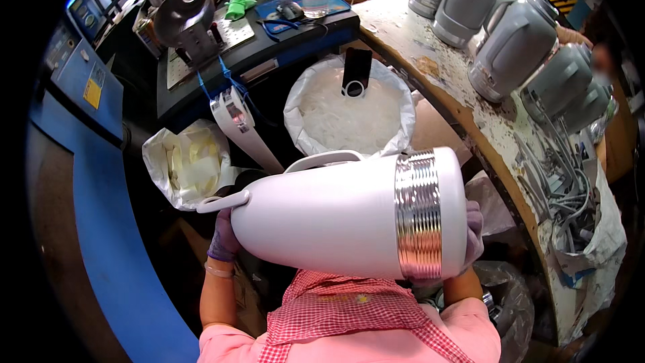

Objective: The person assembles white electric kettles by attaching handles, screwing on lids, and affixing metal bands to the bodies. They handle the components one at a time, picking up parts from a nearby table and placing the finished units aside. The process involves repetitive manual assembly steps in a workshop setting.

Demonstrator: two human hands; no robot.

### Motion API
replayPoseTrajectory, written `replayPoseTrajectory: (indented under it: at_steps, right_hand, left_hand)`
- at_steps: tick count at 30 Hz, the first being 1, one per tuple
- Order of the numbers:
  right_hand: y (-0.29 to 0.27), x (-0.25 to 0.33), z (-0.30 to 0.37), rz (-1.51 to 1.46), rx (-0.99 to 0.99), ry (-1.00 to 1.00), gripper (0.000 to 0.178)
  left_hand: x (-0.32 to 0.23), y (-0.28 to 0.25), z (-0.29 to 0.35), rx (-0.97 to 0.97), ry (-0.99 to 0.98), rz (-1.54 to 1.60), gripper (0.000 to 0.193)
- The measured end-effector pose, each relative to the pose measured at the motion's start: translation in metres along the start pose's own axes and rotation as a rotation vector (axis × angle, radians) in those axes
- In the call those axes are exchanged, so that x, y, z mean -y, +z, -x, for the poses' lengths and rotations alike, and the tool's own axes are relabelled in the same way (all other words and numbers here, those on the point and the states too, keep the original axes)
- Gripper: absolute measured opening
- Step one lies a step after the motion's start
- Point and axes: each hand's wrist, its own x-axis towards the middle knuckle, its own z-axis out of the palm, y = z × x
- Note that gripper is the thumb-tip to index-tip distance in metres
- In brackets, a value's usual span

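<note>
I'm holding a white jug (322, 218) sideways between my hands, my left hand (224, 238) gripping its narrow end, my right hand (474, 232) clasping its silver-banded end. An open white bag (295, 104) is sitting ahead of both; grey jugs (512, 47) are standing beyond my right.

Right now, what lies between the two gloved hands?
In the head view, the white thermos jug lies between the left hand and the right hand.

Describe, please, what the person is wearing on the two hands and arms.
The left hand and right hand wear pale purple gloves; the left cuff is darker purple. A pale band circles the left wrist. Forearms are bare below short pink sleeves.
</note>
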Motion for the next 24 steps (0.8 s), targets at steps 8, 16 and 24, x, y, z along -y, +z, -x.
replayPoseTrajectory:
  at_steps: [8, 16, 24]
  right_hand:
    - [0.010, -0.067, 0.010, -0.656, 0.141, 0.855, 0.067]
    - [-0.007, -0.020, -0.036, -0.258, 0.455, 0.386, 0.119]
    - [0.017, -0.034, -0.045, -0.846, 0.417, 1.217, 0.048]
  left_hand:
    - [-0.086, 0.100, 0.050, -0.389, 1.625, -1.069, 0.043]
    - [-0.090, -0.007, 0.009, -0.079, 0.526, -0.131, 0.058]
    - [-0.106, 0.099, 0.017, -0.151, 1.579, -0.972, 0.069]
